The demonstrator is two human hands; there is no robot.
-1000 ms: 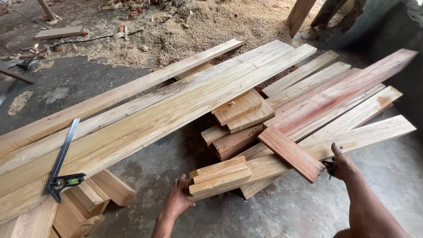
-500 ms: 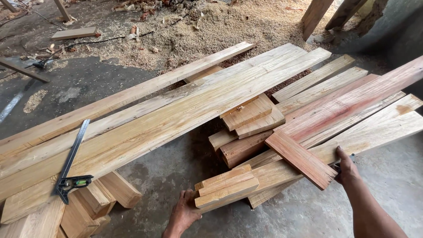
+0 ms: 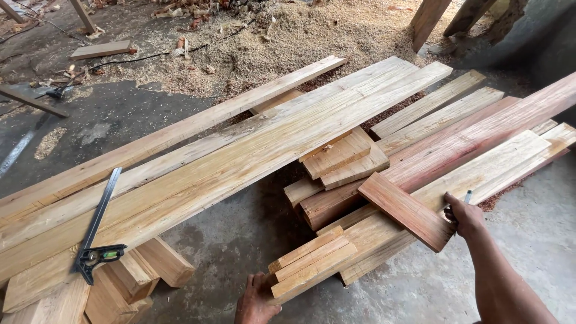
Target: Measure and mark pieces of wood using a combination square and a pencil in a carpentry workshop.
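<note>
The left hand (image 3: 255, 300) is at the near edge of the scene, its fingers closed around the near end of a small stack of short pale wooden boards (image 3: 312, 264); this stack lies on the grey concrete floor (image 3: 240, 240), against the near side of a pile of planks. The right hand (image 3: 463, 217) is further to the right; it grasps a slim dark pencil (image 3: 467, 196), whose tip stands up above the fingers, and it rests against the near right end of a short reddish wooden board (image 3: 405, 210); this board lies slanted on top of a long pale plank (image 3: 480, 171). Just behind it, a long reddish plank (image 3: 480, 135) runs to the far right. To the left, wide long pale planks (image 3: 228, 162) run across the scene; a metal combination square with a black head (image 3: 96, 228) lies on their near left part. Far behind, pale sawdust (image 3: 288, 36) covers the floor.
</note>
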